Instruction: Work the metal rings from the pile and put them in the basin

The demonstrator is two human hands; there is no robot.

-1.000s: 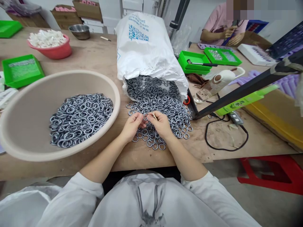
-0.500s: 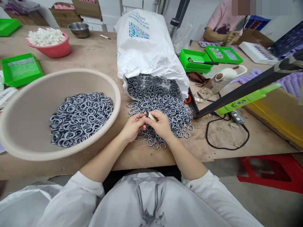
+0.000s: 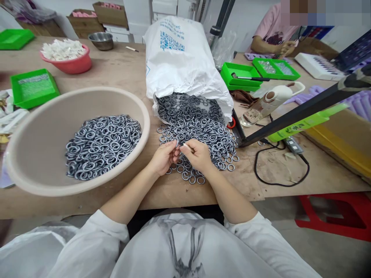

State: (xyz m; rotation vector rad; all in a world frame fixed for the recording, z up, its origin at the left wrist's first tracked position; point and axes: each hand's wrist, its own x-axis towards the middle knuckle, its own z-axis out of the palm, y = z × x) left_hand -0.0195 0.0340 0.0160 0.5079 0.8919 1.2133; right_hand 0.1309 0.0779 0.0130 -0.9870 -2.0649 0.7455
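My left hand (image 3: 165, 157) is closed, pinching a dark grey ring (image 3: 177, 143) between thumb and fingertips; most of the ring is hidden. In my right hand (image 3: 198, 155) is a small tool with a pale handle (image 3: 189, 148) and a dark tip, which points at the ring. Both hands are close together above the front of a heap of grey rings (image 3: 203, 129). The heap spills from the mouth of a white sack (image 3: 185, 73) lying on the table. To the left, a big beige basin (image 3: 37, 154) holds many similar rings (image 3: 104, 146).
Green trays (image 3: 34, 88) and a red bowl (image 3: 69, 67) of white pieces stand at the left. On the right are a slanted black bar (image 3: 290, 112), a bottle (image 3: 269, 98), a power strip (image 3: 293, 144) with its cable and a red stool (image 3: 333, 212). A co-worker (image 3: 269, 34) sits beyond.
My hands have drawn slightly apart, and the right hand has turned so that less of the pale handle shows. The whole view has shifted a little.
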